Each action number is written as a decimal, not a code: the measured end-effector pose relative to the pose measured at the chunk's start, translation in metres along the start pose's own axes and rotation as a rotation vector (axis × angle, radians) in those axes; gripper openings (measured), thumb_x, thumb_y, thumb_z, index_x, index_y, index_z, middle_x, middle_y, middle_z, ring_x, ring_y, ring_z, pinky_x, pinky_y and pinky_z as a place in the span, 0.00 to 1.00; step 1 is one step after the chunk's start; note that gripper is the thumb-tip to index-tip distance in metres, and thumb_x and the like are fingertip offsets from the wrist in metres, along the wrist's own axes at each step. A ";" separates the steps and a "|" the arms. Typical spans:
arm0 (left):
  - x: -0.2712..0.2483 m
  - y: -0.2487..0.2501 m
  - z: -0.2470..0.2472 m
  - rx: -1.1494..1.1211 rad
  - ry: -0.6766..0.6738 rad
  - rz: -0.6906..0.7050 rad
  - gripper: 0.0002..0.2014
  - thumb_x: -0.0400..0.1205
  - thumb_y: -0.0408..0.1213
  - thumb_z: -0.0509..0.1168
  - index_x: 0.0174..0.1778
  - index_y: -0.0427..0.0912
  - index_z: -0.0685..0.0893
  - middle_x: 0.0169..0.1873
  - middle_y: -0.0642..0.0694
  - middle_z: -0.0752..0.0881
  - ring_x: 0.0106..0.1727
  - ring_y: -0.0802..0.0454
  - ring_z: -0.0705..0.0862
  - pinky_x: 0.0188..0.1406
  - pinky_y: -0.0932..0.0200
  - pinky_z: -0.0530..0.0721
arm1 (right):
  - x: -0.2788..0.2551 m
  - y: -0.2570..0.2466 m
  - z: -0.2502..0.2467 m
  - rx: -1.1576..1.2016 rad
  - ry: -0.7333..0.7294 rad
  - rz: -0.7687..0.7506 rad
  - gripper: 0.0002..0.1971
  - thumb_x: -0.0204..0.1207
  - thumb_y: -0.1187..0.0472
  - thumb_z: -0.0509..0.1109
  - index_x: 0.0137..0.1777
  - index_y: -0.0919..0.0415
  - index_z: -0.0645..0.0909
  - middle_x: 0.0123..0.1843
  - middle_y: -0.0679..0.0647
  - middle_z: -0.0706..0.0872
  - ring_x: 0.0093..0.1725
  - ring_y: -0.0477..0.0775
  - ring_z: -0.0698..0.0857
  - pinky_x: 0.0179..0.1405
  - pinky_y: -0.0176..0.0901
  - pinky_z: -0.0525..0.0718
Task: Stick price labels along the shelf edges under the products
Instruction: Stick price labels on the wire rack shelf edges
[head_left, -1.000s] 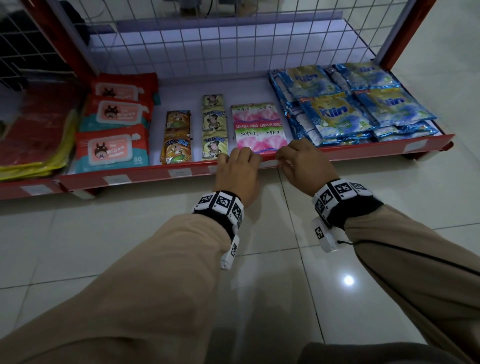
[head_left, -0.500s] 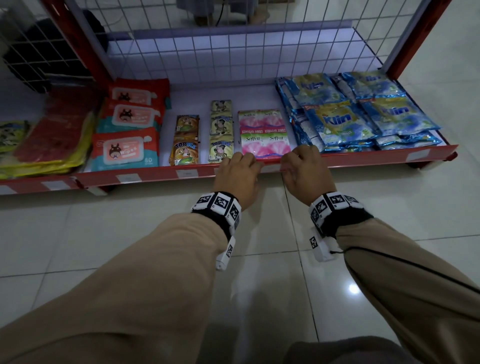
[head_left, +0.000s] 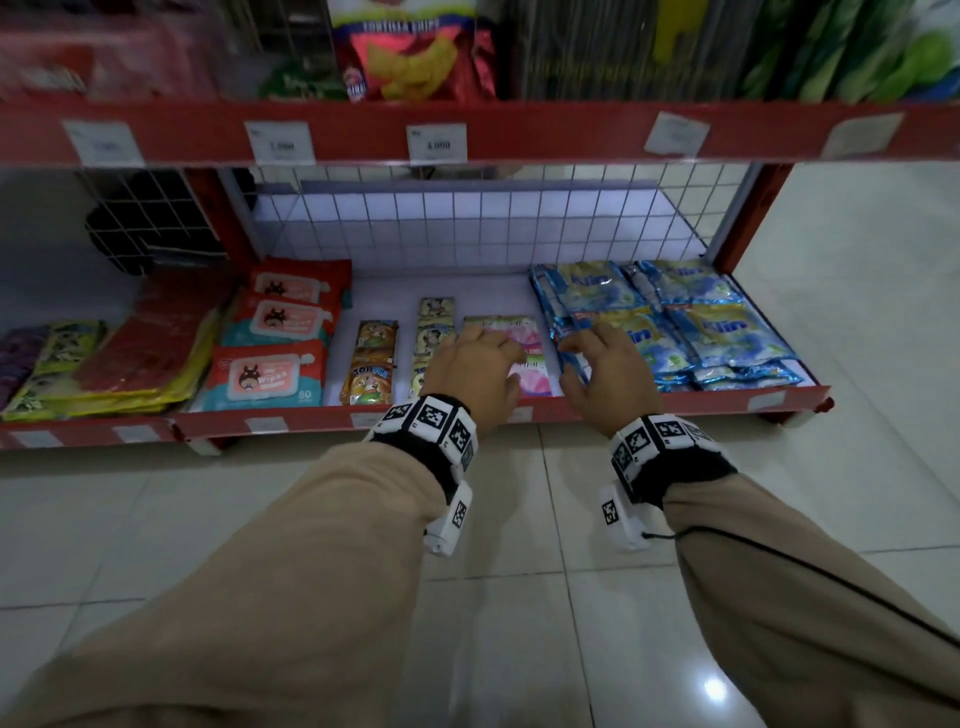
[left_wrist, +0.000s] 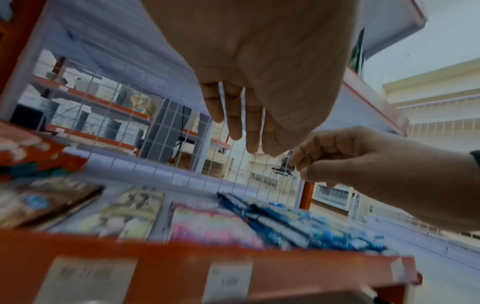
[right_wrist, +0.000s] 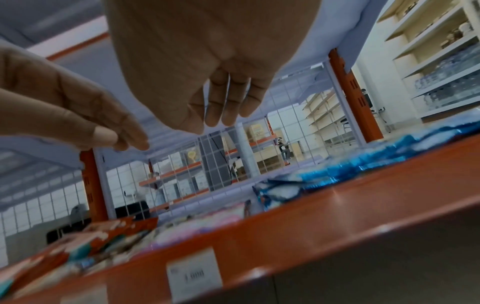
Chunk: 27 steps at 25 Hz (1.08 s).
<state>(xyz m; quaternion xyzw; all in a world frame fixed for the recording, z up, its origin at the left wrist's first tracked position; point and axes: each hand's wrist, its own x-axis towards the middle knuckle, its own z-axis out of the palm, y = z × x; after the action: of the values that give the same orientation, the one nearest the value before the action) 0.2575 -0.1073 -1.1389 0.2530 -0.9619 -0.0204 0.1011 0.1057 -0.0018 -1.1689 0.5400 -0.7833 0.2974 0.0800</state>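
Both hands hover above the red metal bottom shelf edge (head_left: 597, 408), empty. The left hand (head_left: 470, 371) has relaxed, nearly straight fingers over the pink tissue packs (head_left: 527, 358); the right hand (head_left: 605, 376) has loosely curled fingers beside the blue detergent sachets (head_left: 722, 332).

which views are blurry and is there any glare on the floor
Head view: dim and mostly sharp, with glare on the floor tile and the upper shelf-edge labels soft. Left wrist view: the pink packs and the near shelf edge are smeared. Right wrist view: the price label is blurred, barely readable.

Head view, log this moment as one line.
left hand: open, above pink packs | right hand: open, above blue sachets | shelf edge: labelled
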 end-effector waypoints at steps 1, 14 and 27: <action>0.006 0.000 -0.013 0.000 0.034 0.001 0.17 0.81 0.44 0.61 0.65 0.49 0.79 0.63 0.50 0.81 0.66 0.47 0.72 0.65 0.48 0.70 | 0.006 -0.005 -0.008 0.019 0.032 0.004 0.12 0.69 0.66 0.72 0.52 0.64 0.83 0.50 0.62 0.82 0.52 0.65 0.80 0.42 0.46 0.76; 0.045 -0.045 -0.173 -0.029 0.320 0.120 0.15 0.82 0.47 0.59 0.63 0.50 0.80 0.59 0.50 0.82 0.64 0.45 0.73 0.63 0.48 0.68 | 0.108 -0.098 -0.108 -0.064 0.243 -0.050 0.08 0.73 0.60 0.69 0.52 0.58 0.81 0.47 0.53 0.82 0.44 0.53 0.79 0.39 0.43 0.76; 0.070 -0.023 -0.185 -0.025 0.310 0.233 0.17 0.82 0.50 0.58 0.64 0.51 0.80 0.59 0.51 0.81 0.63 0.47 0.74 0.63 0.48 0.71 | 0.101 -0.060 -0.138 -0.189 0.399 0.170 0.12 0.70 0.63 0.71 0.54 0.59 0.82 0.52 0.57 0.82 0.55 0.61 0.78 0.43 0.47 0.77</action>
<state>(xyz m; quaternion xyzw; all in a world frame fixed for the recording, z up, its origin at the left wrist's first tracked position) 0.2473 -0.1598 -0.9467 0.1387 -0.9573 0.0189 0.2530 0.0914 -0.0208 -0.9891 0.3928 -0.8189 0.3294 0.2582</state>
